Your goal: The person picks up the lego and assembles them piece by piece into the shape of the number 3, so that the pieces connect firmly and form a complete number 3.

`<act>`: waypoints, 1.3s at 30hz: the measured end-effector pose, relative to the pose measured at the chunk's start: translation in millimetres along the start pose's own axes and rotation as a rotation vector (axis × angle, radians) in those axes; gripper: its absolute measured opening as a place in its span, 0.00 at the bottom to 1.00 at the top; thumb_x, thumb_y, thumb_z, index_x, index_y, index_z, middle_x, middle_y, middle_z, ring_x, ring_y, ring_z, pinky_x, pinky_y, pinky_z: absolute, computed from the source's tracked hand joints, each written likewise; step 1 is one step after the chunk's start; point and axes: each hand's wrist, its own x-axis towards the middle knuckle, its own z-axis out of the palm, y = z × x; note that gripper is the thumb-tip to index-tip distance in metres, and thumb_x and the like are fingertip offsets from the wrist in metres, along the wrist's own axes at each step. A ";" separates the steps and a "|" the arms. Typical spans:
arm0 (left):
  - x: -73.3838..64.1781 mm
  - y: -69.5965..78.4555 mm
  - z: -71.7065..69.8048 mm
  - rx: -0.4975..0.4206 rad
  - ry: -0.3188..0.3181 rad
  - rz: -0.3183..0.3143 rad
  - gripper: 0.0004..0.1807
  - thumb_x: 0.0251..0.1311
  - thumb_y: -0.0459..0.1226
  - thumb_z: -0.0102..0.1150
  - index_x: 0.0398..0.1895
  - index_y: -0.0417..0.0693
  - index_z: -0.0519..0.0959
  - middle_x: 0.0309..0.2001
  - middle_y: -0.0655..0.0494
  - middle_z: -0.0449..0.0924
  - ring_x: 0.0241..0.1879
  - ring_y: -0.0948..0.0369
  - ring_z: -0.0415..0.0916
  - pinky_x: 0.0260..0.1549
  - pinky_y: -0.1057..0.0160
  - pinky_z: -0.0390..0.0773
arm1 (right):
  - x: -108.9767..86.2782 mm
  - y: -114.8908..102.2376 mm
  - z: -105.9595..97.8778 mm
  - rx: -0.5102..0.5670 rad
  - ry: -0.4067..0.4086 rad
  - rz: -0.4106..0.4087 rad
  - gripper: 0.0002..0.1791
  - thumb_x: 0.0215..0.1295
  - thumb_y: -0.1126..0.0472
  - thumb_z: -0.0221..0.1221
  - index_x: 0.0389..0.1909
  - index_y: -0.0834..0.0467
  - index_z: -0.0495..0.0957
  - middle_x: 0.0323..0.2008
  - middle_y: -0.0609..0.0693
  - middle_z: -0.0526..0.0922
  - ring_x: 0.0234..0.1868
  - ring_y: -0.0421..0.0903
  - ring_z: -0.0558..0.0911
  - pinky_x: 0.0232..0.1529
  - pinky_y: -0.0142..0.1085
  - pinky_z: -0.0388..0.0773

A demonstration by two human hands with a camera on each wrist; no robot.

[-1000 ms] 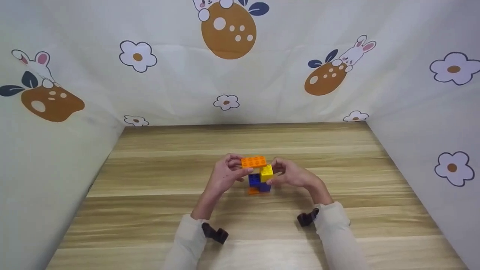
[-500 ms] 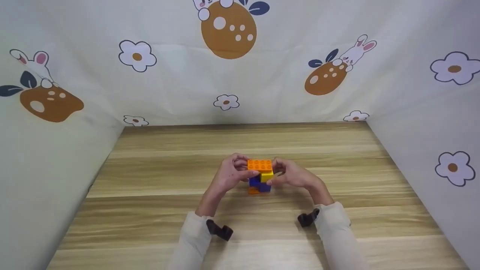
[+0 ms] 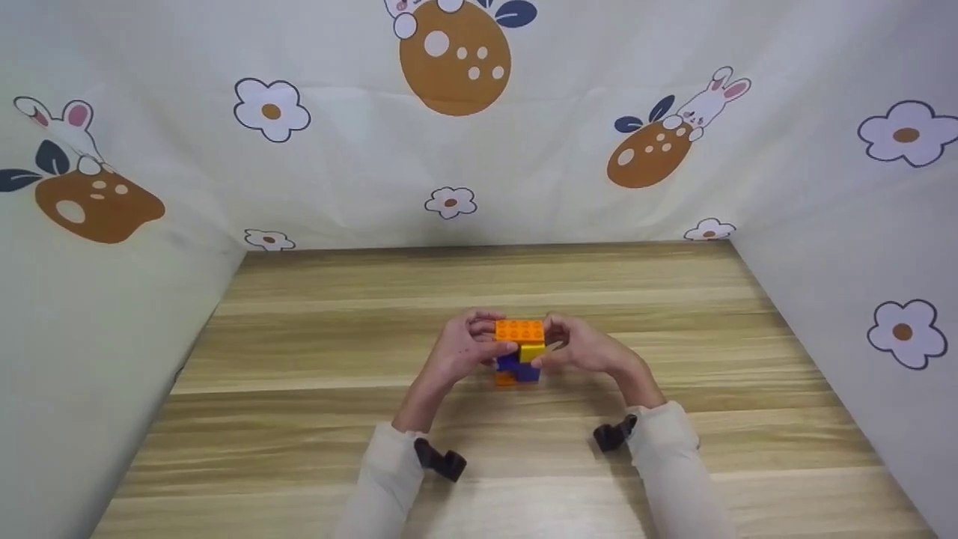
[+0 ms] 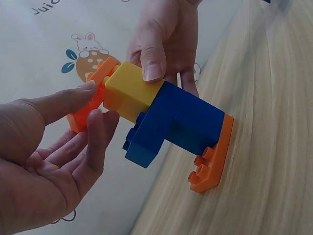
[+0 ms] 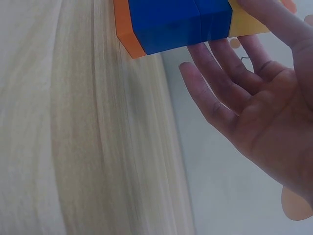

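Observation:
A small tower of toy building bricks stands on the table between both hands. Its base is a flat orange brick (image 4: 220,159), with a blue brick (image 4: 198,122) on it. A second blue brick (image 4: 152,125) sits above, jutting out toward the left hand's side, and a yellow brick (image 4: 128,90) is over that. At the top lies another flat orange brick (image 3: 519,330), studs up, pinched between thumb and fingers of my left hand (image 3: 458,348). My right hand (image 3: 587,348) grips the yellow brick from the right, its thumb near the seam with the blue one.
The wood-grain table (image 3: 337,449) stretches around the tower. Pale printed cloth walls (image 3: 359,135) rise along its back and both sides. Black wrist mounts (image 3: 441,460) stick out inward from both sleeves.
My left hand has carried the flat orange brick right and slightly down, from beside the yellow brick to on top of it. The right hand has stayed at the yellow brick.

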 end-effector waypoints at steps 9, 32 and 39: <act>-0.7 -0.6 -1.1 -0.061 -0.038 -0.018 0.29 0.56 0.39 0.74 0.62 0.46 0.78 0.53 0.45 0.85 0.40 0.57 0.84 0.34 0.59 0.87 | 1.4 -1.9 0.2 0.009 -0.003 -0.026 0.18 0.59 0.60 0.71 0.43 0.60 0.73 0.51 0.58 0.83 0.53 0.50 0.80 0.61 0.47 0.78; 0.1 6.7 -0.8 -0.034 -0.030 -0.093 0.20 0.57 0.41 0.72 0.54 0.52 0.85 0.52 0.47 0.86 0.35 0.55 0.86 0.38 0.51 0.87 | -0.3 -1.2 -1.0 0.024 -0.009 -0.024 0.18 0.60 0.59 0.71 0.43 0.60 0.73 0.51 0.59 0.83 0.54 0.51 0.81 0.59 0.44 0.80; 0.5 8.4 -6.1 -0.001 -0.058 -0.099 0.21 0.57 0.39 0.73 0.54 0.49 0.84 0.52 0.46 0.86 0.29 0.55 0.86 0.39 0.49 0.86 | -0.1 -0.6 1.0 0.013 -0.010 -0.054 0.17 0.59 0.60 0.71 0.41 0.61 0.73 0.50 0.60 0.84 0.54 0.51 0.82 0.60 0.47 0.79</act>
